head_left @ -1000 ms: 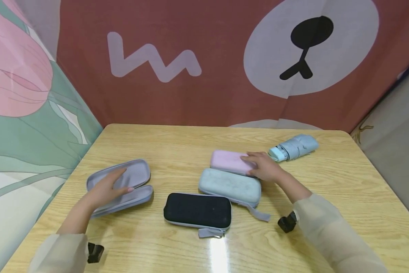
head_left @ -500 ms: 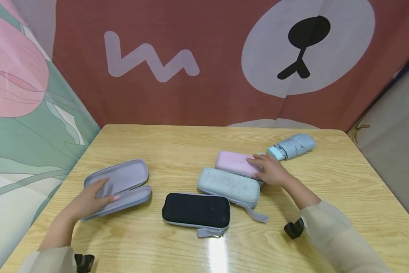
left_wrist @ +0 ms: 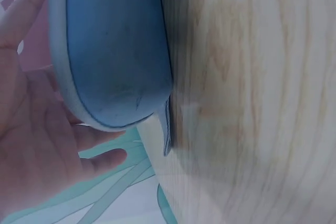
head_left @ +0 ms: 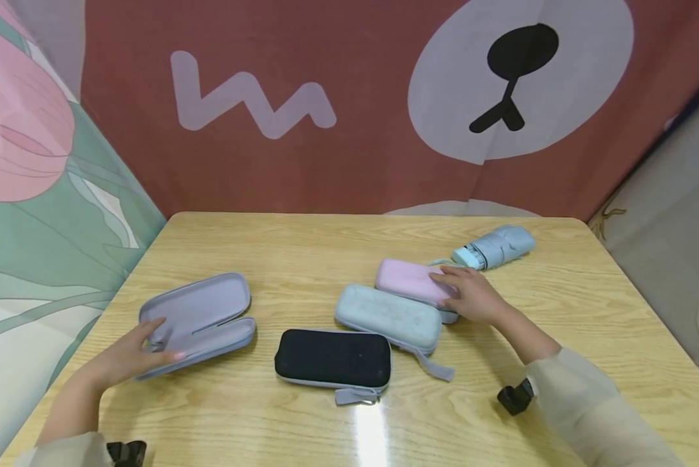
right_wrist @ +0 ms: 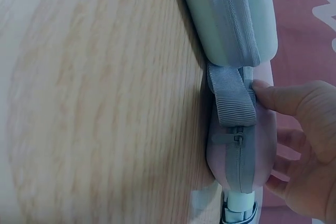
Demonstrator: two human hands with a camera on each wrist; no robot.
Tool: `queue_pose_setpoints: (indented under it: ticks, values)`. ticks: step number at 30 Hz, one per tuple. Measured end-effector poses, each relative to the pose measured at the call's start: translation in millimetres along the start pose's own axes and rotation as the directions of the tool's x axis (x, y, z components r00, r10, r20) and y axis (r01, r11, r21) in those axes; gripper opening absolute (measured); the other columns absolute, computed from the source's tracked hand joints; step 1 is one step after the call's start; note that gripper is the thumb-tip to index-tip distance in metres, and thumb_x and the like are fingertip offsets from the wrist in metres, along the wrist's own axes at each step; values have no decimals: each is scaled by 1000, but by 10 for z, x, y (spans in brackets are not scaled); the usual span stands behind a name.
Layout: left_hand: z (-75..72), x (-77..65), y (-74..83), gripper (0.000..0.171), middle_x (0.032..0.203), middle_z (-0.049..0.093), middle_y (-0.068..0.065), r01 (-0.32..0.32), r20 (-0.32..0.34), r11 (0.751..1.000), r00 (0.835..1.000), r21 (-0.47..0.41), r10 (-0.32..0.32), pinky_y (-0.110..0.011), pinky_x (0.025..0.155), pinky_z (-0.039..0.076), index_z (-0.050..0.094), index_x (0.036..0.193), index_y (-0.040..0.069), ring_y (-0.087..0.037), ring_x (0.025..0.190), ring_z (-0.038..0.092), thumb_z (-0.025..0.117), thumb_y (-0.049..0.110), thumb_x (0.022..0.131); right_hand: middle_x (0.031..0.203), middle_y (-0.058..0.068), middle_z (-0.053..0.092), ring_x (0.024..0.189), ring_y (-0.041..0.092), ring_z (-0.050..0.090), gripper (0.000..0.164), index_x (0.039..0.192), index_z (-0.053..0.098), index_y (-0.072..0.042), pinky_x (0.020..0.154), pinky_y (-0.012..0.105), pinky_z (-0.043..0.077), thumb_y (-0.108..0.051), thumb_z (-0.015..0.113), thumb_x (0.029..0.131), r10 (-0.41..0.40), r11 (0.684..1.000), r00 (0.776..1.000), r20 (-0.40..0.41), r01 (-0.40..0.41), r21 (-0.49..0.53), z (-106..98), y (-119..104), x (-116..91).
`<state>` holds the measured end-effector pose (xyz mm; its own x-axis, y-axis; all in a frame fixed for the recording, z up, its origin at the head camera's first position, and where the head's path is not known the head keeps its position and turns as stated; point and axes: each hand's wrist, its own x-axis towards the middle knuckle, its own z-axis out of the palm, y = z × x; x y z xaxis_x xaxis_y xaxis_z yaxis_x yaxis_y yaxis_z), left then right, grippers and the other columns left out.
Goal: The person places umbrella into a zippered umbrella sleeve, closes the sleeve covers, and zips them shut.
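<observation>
At the left of the head view, a lavender-grey zip case (head_left: 209,301) lies unfolded with its inside facing up. My left hand (head_left: 118,360) is at its near left end, thumb by the front rim and fingers spread. In the left wrist view, the blue-looking outer shell (left_wrist: 115,45) partly hides those fingers. A pink zip case (head_left: 404,279) lies closed right of centre. With thumb and fingers, my right hand (head_left: 478,297) grips its right end. The right wrist view shows the thumb beside a grey strap (right_wrist: 233,100) and zip pull.
A pale blue zip case (head_left: 387,314) lies just in front of the pink one, its grey strap trailing right. Nearer stands a black zip case (head_left: 333,358) lying flat. A folded light-blue umbrella (head_left: 495,248) is at the back right of the wooden table (head_left: 303,250).
My left hand has drawn back leftward and nearer over the unfolded case. My right hand has shifted the pink case to the right, past the pale blue case's end.
</observation>
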<state>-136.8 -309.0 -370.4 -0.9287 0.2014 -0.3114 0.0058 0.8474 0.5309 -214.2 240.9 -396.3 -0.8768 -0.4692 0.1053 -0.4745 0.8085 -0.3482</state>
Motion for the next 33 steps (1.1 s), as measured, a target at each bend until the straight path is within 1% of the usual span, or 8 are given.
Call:
queue_pose_setpoints:
  ticks: [4,8,15,20,25,33]
  values:
    - [-24,-39,-6,86,124,18,-43,64,51,998,997,24,-65,-59,76,33,9,133,-11,-57,108,24,54,43,81,124,26,40,114,42,32,54,122,49,-2,91,54,21,-17,67,74,-5,1000,1000,-15,5,-6,-4,4,-26]
    - [-29,-68,-23,87,124,20,-42,90,59,995,994,45,-92,-58,75,34,10,133,-10,-57,107,26,53,45,81,124,26,40,112,43,33,53,122,49,-2,91,53,22,-17,67,75,-3,1000,1000,-19,2,-6,-8,13,-64]
    - [8,-81,-63,86,125,17,-43,86,65,996,994,2,-86,-61,77,31,9,133,-10,-58,109,21,54,42,82,125,25,39,108,42,35,53,123,48,-3,87,53,26,-16,67,75,15,1000,999,-31,-15,0,-24,36,-127]
    - [32,-45,-60,88,124,19,-43,83,73,997,994,0,-83,-60,79,30,9,131,-15,-57,110,21,54,43,81,124,26,40,105,42,37,53,121,50,-2,85,52,28,-15,68,73,9,1000,999,-52,-10,-5,-31,47,-166]
    - [65,14,-26,94,124,17,-43,96,86,995,992,1,-96,-60,83,27,6,129,-19,-56,111,19,55,45,80,123,27,40,104,43,37,53,120,51,-1,85,53,28,-13,69,72,11,1000,998,-67,-12,-7,-29,58,-203]
    - [90,82,54,100,127,9,-42,118,84,993,990,-24,-116,-61,86,22,-2,129,-19,-55,114,13,56,45,79,125,26,38,107,44,35,53,121,50,-1,87,54,25,-13,68,73,26,999,997,-77,-24,22,-13,56,-263]
